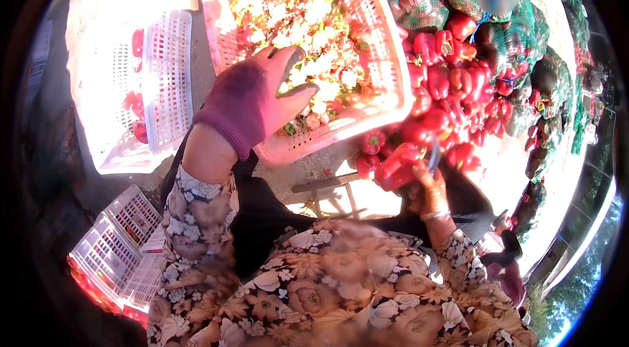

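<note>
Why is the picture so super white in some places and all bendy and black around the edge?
In the head view, bright sunlight seems to wash out the upper white crate and part of the pink crate; the same view's fisheye lens bends straight edges and leaves the black rim; there too, the gloved left hand looks fairly clear.

gloved left hand (265,95) over crate (375,22), right hand (432,197) holding knife (434,154)

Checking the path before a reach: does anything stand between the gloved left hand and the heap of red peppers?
Yes, the right wall of the pink crate. The left hand is over the scraps in it; the heap of red peppers lies beyond that wall. The hand's height is hard to judge.
</note>
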`<action>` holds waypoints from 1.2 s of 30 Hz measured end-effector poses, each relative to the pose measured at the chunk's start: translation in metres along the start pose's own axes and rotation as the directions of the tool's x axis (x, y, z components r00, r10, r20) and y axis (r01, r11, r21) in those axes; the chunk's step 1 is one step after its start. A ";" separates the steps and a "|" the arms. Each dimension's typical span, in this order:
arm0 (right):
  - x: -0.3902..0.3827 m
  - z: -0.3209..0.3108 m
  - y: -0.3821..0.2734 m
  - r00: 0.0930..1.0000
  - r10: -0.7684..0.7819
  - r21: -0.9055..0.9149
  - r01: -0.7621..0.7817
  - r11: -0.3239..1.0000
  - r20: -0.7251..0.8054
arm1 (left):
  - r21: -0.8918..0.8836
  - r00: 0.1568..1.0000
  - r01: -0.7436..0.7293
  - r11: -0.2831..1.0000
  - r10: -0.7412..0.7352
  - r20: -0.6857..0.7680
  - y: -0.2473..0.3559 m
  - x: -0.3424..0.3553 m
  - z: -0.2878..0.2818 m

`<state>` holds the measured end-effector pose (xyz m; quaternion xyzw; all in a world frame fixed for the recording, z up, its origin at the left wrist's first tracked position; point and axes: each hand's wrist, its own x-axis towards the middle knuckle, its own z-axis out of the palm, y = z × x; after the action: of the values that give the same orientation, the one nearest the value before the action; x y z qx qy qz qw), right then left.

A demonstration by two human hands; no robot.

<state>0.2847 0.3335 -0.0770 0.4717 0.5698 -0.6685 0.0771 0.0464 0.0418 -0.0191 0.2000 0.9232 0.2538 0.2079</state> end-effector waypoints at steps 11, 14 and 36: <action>-0.024 0.167 -0.106 0.950 -0.258 0.751 0.039 0.659 0.176 | -0.958 0.965 -0.253 -0.133 -0.111 -0.239 0.074 -0.016 0.034; -0.039 0.207 -0.103 0.891 -0.342 0.716 0.028 0.697 0.298 | -0.979 0.970 -0.074 -0.190 -0.240 -0.026 0.055 -0.019 0.019; -0.076 0.185 -0.189 0.247 -0.717 -0.256 0.962 0.099 0.652 | -0.900 0.888 -0.436 -0.012 0.154 -0.433 -0.009 -0.032 -0.044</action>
<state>0.1042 0.2098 0.0901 -0.1446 0.8907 -0.4245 -0.0742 0.0493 0.0029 0.0195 0.1673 0.4485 0.8682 0.1303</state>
